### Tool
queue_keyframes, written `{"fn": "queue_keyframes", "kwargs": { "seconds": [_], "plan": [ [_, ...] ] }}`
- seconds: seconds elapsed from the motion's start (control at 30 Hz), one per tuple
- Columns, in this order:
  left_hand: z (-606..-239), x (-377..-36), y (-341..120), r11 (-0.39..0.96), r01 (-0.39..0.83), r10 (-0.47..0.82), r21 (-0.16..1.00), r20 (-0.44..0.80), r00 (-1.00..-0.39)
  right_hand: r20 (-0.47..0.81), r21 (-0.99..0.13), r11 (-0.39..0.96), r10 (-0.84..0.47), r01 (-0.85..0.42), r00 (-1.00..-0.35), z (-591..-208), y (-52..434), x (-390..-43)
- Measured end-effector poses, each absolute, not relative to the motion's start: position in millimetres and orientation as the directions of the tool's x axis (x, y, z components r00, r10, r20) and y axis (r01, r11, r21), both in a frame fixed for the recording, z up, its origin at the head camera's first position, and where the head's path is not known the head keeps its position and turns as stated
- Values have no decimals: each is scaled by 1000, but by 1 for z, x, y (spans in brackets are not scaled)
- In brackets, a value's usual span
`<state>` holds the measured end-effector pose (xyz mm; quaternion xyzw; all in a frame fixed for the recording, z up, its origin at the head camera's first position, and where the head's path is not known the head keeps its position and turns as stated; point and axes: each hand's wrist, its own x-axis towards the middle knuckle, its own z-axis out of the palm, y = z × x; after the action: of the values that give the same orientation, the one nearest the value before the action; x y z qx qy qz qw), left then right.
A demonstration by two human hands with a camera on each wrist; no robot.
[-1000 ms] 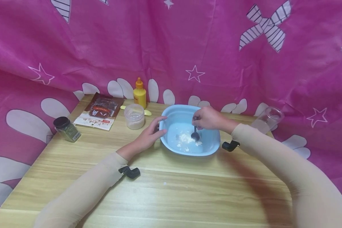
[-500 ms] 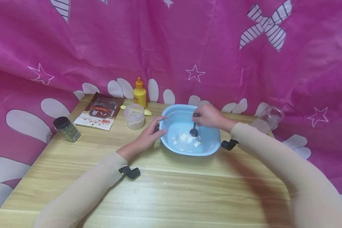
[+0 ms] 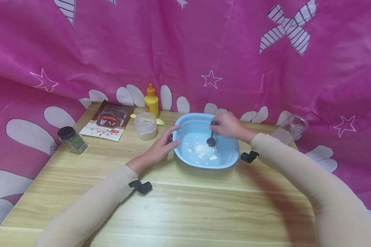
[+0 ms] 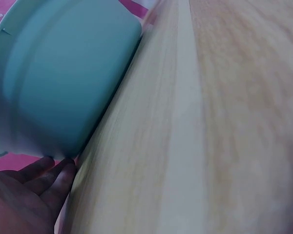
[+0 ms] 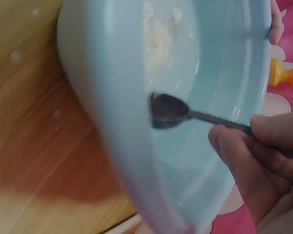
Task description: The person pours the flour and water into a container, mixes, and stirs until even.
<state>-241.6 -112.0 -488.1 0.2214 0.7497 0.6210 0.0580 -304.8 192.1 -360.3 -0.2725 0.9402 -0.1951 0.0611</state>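
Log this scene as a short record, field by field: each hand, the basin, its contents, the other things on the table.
right hand: pinches the dark spoon, bowl of it down in the basin
left hand: straight fingers rest on the basin's left rim
basin: light blue, on the wooden table
contents: white clumps
other things: yellow bottle, lidded clear tub, packet, dark-capped jar, clear cup

Basin sits centre-back on the table. Left hand on its left rim, right hand over its right side, spoon inside above the powder clumps. Left of basin: lidded tub, squeeze bottle behind it, packet further left, spice jar at the left edge. Probably a cup, far right.
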Motion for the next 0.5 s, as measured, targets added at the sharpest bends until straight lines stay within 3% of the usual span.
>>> {"fn": "queue_keyframes", "kwargs": {
  "seconds": [0.13, 0.37, 0.5],
  "plan": [
    [-489, -243, -112, 126, 264, 405, 956, 193, -894, 6, -394, 801, -489, -451, -872, -361, 193, -306],
    [-487, -241, -113, 131, 262, 405, 956, 190, -894, -33, -577, 691, -553, -436, -833, -364, 182, -300],
    [-488, -241, -112, 136, 262, 400, 956, 189, -897, -39, -496, 722, -574, -483, -818, -362, 179, -296]
  ]
}}
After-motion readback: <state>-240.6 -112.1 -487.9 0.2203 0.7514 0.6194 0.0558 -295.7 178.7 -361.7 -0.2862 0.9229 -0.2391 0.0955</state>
